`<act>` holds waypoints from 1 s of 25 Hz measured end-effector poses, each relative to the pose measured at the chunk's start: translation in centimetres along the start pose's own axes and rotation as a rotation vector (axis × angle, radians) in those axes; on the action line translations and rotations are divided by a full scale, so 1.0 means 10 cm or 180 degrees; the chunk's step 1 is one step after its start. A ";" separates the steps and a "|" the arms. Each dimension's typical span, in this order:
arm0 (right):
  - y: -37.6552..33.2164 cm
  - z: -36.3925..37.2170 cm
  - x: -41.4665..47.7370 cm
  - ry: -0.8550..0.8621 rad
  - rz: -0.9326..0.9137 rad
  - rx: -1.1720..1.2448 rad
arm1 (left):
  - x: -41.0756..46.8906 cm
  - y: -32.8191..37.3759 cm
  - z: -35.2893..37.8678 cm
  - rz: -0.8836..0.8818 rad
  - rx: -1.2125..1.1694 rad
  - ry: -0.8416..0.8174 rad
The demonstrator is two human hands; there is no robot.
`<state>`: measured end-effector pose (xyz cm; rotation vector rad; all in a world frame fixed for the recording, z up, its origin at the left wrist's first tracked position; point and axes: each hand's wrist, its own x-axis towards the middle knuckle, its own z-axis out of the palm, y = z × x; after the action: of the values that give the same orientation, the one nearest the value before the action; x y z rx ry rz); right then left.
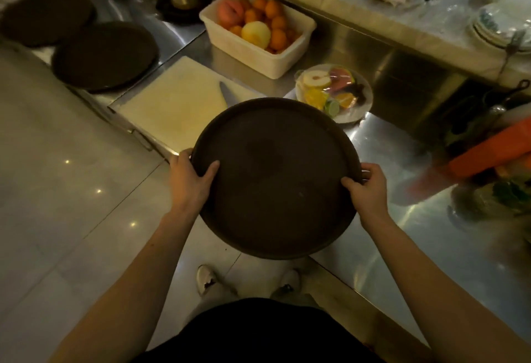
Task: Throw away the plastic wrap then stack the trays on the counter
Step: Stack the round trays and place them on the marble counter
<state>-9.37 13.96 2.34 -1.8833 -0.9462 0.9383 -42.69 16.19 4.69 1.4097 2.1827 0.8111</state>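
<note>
Over the edge of the steel surface I hold a round dark tray, left hand and right hand closed on opposite rims, thumbs on top. It looks stiff and light, its matte face probably grippy, though dim light makes that hard to judge. Rim holds suit it. Two more trays lie overlapped at far left, well apart, past the pale cutting board.

Our arms are bare to above the elbow, with no sleeves in sight. We wear a black top. On our feet are pale shoes with darker marks on them.
</note>
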 end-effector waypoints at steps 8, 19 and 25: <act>-0.90 1.78 -0.46 -0.0507 -0.0450 -0.0277 | 0.52 -1.22 -1.41 -0.0474 -0.0257 0.0558; -2.00 4.12 -1.21 -0.1060 -0.0996 -0.0381 | 1.47 -2.82 -3.08 -0.0873 -0.0247 0.1082; -2.32 4.85 -0.94 -0.0967 -0.0891 -0.0281 | 2.22 -3.05 -3.22 -0.0889 -0.0194 0.1076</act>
<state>-61.14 30.71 6.03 -1.6493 -1.4128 1.0402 -92.13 18.95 7.61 0.9616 2.5066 1.0596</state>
